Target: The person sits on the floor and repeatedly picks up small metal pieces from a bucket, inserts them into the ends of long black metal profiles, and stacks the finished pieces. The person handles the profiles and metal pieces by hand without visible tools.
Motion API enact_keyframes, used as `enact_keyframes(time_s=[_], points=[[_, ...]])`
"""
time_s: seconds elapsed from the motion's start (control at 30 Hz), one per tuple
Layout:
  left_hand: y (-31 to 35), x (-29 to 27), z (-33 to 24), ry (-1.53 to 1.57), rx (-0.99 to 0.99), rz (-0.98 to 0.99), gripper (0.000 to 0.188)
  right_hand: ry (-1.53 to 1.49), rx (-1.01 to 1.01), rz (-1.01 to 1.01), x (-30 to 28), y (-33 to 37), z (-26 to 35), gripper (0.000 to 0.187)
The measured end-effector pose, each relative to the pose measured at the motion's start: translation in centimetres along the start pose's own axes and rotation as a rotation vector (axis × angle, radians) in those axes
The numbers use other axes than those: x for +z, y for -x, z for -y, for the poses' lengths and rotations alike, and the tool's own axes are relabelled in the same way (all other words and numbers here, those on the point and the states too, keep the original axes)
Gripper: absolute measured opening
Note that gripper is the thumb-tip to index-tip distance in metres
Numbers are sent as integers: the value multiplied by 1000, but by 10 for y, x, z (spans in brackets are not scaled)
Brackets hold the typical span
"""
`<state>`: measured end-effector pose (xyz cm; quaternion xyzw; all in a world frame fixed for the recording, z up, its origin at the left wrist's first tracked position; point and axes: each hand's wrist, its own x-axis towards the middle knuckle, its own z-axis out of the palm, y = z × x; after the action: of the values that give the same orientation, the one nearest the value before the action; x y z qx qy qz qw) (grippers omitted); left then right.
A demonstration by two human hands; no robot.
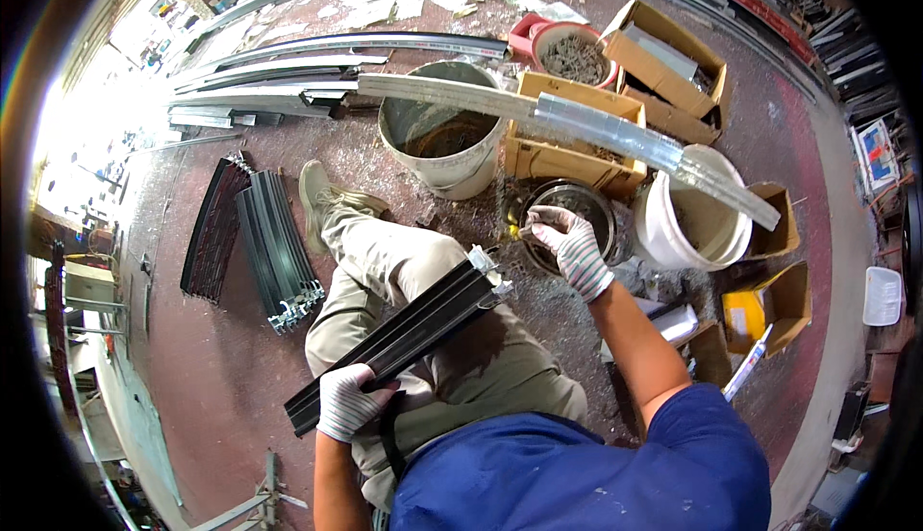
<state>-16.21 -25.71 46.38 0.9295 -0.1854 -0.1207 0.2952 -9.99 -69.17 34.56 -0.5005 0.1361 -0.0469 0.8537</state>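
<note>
While we are gripping a black profile across our lap, its long axis is running from eight o'clock to two o'clock, a pale fitting tipping the two-o'clock end. At ten o'clock from it, more black profiles are lying on the floor; toward twelve, a grey bucket is standing. A long strip is stretching over that bucket, a tan box and a white bucket. Our left hand is curling closed around the profile near its eight-o'clock end, its forearm pointing to twelve. Over a round pan at two o'clock, our right hand is bunching thumb and fingertips together, its forearm slanting toward eleven; we cannot tell whether anything is between them.
</note>
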Motion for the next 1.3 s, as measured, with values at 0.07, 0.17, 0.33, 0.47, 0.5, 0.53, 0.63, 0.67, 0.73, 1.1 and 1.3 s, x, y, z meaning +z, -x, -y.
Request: enact_keyframes(time_s=[0.07,0.17,0.33,0.47,0.5,0.53,0.63,0.67,0.73,1.1,1.3], points=[[0,-5,2,64,-56,57,27,93,13,43,14,6,7,24],[-3,-7,16,94,-51,84,33,104,-7,63,29,7,-3,24],[-13,-11,27,114,-124,141,39,161,15,109,39,6,-22,27],[-18,-15,29,136,-146,177,39,114,34,87,40,7,-27,26],[-20,-16,25,145,-150,176,39,97,30,92,39,7,-26,25],[-21,-17,23,154,-153,174,39,90,36,100,38,7,-25,25],[-19,-16,31,145,-173,177,38,98,46,126,40,9,-19,25],[-20,-16,29,154,-179,180,38,120,38,129,39,8,-19,26],[-22,-17,24,173,-191,186,38,137,44,132,36,7,-18,26],[-35,-26,25,196,-217,246,36,181,74,72,39,1,-39,25],[-38,-27,33,239,-271,276,36,218,134,61,40,0,-39,24]])
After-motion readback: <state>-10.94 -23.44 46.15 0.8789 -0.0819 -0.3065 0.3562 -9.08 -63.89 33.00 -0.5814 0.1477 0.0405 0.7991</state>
